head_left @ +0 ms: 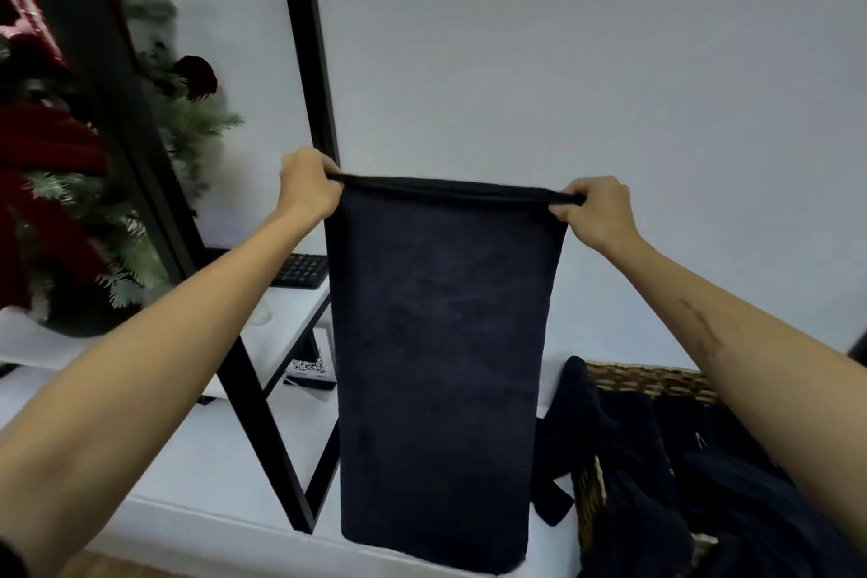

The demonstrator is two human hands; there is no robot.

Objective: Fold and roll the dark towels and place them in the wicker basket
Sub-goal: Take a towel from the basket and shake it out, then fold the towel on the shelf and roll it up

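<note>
at the centre of the frame the left hand (307,188) and right hand (598,211) each pinch a top corner of the dark towel (441,366), hanging it flat, likely to square it for folding, with the wicker basket (657,378) at lower right.

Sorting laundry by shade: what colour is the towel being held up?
Very dark navy, near black, plain towel; head view.

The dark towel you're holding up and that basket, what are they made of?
The dark towel looks like soft terry or microfibre cloth: matte, slightly fuzzy, hanging limp from the left hand and right hand. The basket looks like woven wicker or a similar plant fibre: brown strands plaited along its rim. Which fibre exactly can't be told.
</note>
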